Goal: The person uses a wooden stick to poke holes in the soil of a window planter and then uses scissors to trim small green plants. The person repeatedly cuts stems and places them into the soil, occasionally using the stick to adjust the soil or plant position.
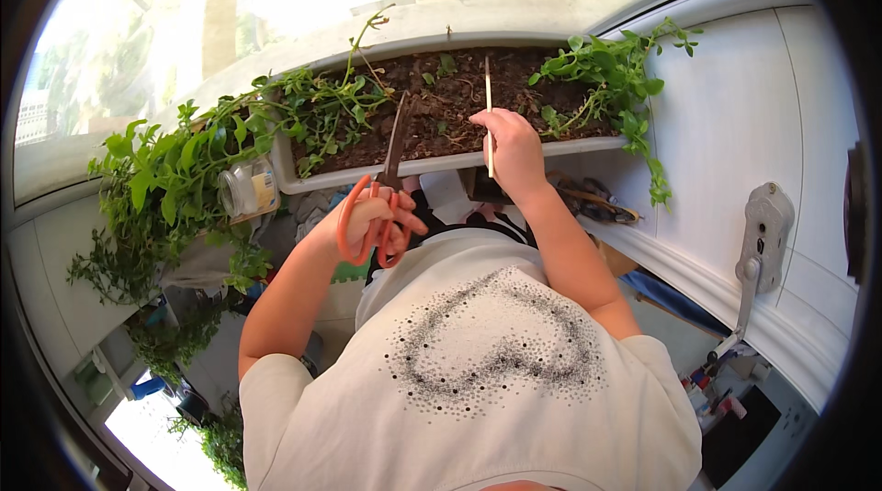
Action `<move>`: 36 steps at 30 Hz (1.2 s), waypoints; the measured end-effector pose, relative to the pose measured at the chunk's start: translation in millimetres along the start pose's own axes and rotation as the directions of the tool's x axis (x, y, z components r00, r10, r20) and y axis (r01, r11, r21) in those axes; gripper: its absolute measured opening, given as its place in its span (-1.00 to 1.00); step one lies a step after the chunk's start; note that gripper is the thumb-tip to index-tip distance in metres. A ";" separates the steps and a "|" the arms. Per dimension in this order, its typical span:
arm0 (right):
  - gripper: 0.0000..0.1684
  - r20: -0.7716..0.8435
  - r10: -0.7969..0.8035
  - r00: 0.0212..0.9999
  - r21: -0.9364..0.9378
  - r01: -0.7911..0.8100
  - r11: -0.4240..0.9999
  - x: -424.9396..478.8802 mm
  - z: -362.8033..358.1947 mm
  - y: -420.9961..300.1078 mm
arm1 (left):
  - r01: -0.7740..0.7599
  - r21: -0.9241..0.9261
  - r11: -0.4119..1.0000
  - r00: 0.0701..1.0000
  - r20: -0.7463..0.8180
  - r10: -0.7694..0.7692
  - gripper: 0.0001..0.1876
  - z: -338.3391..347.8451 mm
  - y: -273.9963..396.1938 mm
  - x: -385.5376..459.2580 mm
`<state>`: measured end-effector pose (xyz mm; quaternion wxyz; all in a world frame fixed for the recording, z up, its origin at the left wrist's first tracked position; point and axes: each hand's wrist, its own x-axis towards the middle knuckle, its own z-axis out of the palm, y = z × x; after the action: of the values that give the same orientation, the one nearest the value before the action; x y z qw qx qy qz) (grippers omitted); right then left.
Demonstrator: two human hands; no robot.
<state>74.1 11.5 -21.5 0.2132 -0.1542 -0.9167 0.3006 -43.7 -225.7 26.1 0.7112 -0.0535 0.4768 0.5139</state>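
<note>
My left hand (375,222) grips the orange handles of a pair of scissors (395,146). Their dark blades point away from me, over the soil near the trailing stems. A thin pale wooden stick (488,88) is held in my right hand (513,150), its far end down at the soil near the back wall. Both hands are at the near side of a long white planter box (441,166) filled with dark brown soil (441,105). Green leafy stems (327,108) crowd its left end. Another leafy plant (606,71) spills over the right end. Small leaves lie in the middle.
A clear glass jar (251,188) with a label lies tilted at the planter's left, beside more trailing plants (165,167). Behind the planter is a bright window (275,2). On the right, a metal crank handle (761,243) is fixed to a white panel (723,112).
</note>
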 end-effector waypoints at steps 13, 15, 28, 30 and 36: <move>-0.78 0.028 0.162 0.986 0.179 -0.164 0.970 -0.4 -47.0 -27.8 | 0.437 0.899 0.001 0.645 -0.314 0.697 -0.49 -24.6 11.8 -44.5; -0.73 0.046 0.191 0.981 0.203 -0.196 0.959 -3.7 -62.1 -29.1 | 0.421 0.907 0.022 0.643 -0.315 0.698 -0.49 -31.2 11.0 -49.3; -0.86 0.075 0.312 0.947 0.279 -0.320 0.905 -13.9 -58.0 -22.5 | 0.448 0.893 0.041 0.653 -0.359 0.667 -0.42 -39.5 18.6 -48.9; -0.86 0.033 0.274 0.961 0.331 -0.269 0.904 -8.9 -45.5 -19.5 | 0.447 0.894 0.028 0.648 -0.345 0.679 -0.42 -36.9 17.6 -48.0; -0.75 0.014 -0.001 1.000 0.077 0.000 0.997 1.5 -18.5 0.7 | 0.443 0.897 -0.006 0.573 -0.278 0.771 -0.43 -37.5 6.0 -51.4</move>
<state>81.9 21.5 -8.0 0.2124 -0.1436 -0.9060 0.3367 -72.6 -279.0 46.1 0.1451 0.3096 0.9391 0.0357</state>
